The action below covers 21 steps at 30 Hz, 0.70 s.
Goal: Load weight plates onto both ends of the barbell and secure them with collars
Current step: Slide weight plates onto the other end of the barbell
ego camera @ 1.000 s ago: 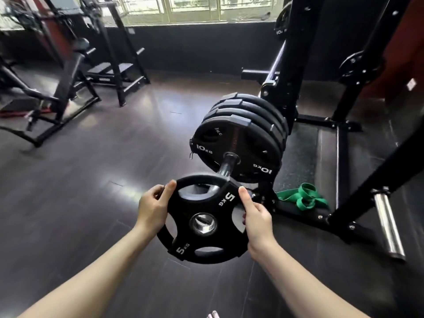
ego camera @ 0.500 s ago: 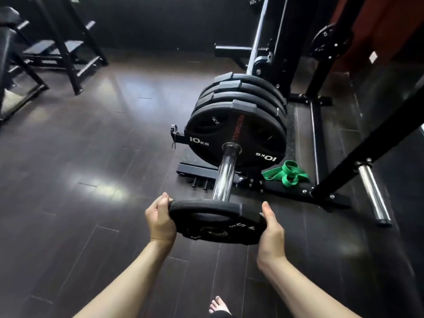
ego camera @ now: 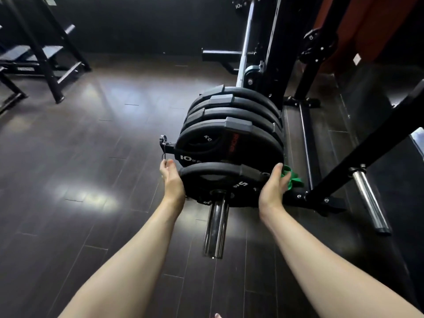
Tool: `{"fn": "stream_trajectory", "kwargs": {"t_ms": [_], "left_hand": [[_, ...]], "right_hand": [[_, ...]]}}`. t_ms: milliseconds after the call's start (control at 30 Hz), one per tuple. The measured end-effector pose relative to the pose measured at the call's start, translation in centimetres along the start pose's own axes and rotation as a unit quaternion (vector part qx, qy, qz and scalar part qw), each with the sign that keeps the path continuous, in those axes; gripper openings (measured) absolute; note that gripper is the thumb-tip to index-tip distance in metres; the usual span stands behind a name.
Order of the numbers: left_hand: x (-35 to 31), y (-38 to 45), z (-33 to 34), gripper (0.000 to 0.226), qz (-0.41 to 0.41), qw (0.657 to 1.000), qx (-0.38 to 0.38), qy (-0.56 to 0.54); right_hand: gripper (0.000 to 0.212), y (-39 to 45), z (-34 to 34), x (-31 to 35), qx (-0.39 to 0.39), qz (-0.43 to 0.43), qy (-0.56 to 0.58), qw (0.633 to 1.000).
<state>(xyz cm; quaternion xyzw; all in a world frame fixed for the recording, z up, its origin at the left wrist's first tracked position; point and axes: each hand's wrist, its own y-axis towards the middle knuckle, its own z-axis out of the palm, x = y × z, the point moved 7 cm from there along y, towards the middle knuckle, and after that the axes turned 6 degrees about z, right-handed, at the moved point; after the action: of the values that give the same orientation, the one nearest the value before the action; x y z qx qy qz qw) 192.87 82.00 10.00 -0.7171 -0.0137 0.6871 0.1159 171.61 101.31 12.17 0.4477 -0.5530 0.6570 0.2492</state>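
A black 5 kg plate [ego camera: 226, 185] sits on the chrome barbell sleeve [ego camera: 215, 228], close against a stack of several black 10 kg plates [ego camera: 231, 134]. My left hand [ego camera: 171, 181] presses on the 5 kg plate's left rim and my right hand [ego camera: 273, 188] on its right rim. The sleeve's free end sticks out towards me past the plate. The thin bar shaft [ego camera: 245, 44] runs away behind the stack. No collar shows on this sleeve.
A black rack upright [ego camera: 275, 53] stands right behind the stack, with its base rails on the floor. A slanted black beam [ego camera: 367, 150] and a chrome peg [ego camera: 369, 200] lie at the right. A green band [ego camera: 292, 179] is beside my right hand. Benches [ego camera: 41, 58] stand far left.
The 5 kg plate has gone onto the sleeve and slid forward along it up to the 10 kg stack. Both hands moved forward with it; the view has tipped further down.
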Motion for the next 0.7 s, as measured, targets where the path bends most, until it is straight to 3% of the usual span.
{"fn": "stream_trajectory", "kwargs": {"t_ms": [267, 467, 533, 600, 700], "left_hand": [[-0.1, 6.2, 4.3, 0.067, 0.004, 0.998, -0.018, -0.054], [-1.6, 4.9, 4.0, 0.055, 0.021, 0.999, -0.001, -0.041], [-3.1, 3.8, 3.8, 0.058, 0.073, 0.997, 0.008, 0.000], [-6.3, 1.7, 4.4, 0.056, 0.189, 0.980, 0.014, 0.060], [-12.3, -3.0, 7.7, 0.048, 0.390, 0.903, 0.088, 0.156]], "right_hand": [[0.066, 5.2, 2.4, 1.4, -0.117, -0.037, 0.004, 0.992], [0.067, 5.6, 2.1, 1.7, -0.057, -0.019, -0.024, 0.998], [0.070, 5.6, 1.5, 1.8, -0.002, -0.003, -0.031, 1.000], [0.070, 5.9, -0.2, 3.0, 0.022, -0.015, -0.027, 0.999], [0.074, 5.8, -3.5, 6.5, 0.022, -0.040, -0.035, 0.998]]}}
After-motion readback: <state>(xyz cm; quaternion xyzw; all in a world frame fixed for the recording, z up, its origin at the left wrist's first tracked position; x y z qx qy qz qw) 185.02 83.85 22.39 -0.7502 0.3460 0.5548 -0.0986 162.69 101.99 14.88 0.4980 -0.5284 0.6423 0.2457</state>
